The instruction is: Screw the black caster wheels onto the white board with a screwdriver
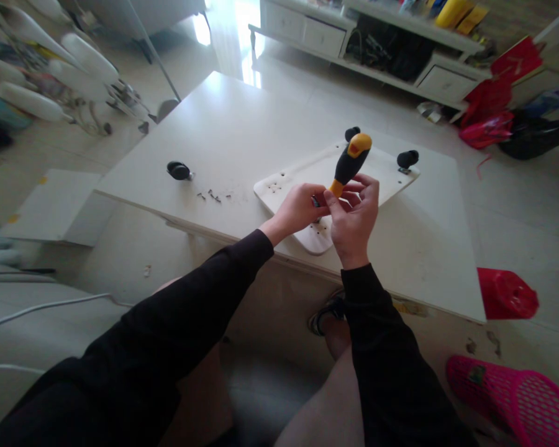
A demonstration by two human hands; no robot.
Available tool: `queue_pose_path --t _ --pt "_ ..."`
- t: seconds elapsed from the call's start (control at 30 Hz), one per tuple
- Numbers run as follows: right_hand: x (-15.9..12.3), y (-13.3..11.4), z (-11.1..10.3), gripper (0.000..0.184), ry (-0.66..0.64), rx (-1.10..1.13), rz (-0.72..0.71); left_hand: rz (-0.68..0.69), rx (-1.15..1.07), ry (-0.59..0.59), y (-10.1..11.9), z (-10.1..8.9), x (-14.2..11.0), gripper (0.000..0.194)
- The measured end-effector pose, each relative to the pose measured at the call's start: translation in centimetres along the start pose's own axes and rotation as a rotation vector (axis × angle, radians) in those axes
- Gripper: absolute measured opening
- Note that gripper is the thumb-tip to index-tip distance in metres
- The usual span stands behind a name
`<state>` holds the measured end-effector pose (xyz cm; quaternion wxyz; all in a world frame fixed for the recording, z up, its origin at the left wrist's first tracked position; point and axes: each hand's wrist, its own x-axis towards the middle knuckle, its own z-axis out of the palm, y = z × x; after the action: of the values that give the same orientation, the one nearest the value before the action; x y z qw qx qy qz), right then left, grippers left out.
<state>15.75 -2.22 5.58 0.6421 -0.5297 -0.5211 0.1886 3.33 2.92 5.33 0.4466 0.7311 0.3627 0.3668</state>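
My right hand [355, 211] is closed around the lower end of a screwdriver [351, 165] with a black and yellow handle, which stands tilted with its butt up. Beside it, my left hand [302, 205] has its fingertips pinched near the screwdriver's lower end; a small dark metallic bit shows there, too covered to name. Both hands are over the near end of a white board [317, 244] with small holes in it. Two black caster wheels, one at the back [352, 133] and one at the right [407, 159], stand at the board's far end.
The board lies on a white table [205, 124]. A loose caster wheel [178, 171] and several small screws [213, 196] lie on its left part. A red bin [507, 295] and a pink basket [507, 397] are on the floor at right. A white cabinet [307, 31] stands behind.
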Motion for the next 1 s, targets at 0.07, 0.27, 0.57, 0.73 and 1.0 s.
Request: queue_pose_path --t 0.07,0.27,0.57,0.73,1.0 --pt "0.0 0.1 -0.1 0.036 -0.005 -0.006 0.002 -0.023 -0.030 -0.054 0.1 -0.1 0.0 0.012" --pt "0.0 0.1 -0.1 0.044 -0.024 -0.009 0.005 -0.057 0.002 0.025 0.0 0.3 -0.1 0.013" --pt "0.1 0.4 0.0 0.040 0.043 0.033 -0.019 -0.001 0.129 0.038 0.2 -1.4 -0.3 0.015" --pt "0.5 0.9 -0.1 0.040 0.118 0.055 -0.045 -0.075 0.220 -0.045 -0.1 -2.1 -0.5 0.011" --pt "0.8 0.9 -0.9 0.041 0.143 0.030 -0.056 -0.033 0.668 -0.209 0.9 -0.8 -2.0 0.027"
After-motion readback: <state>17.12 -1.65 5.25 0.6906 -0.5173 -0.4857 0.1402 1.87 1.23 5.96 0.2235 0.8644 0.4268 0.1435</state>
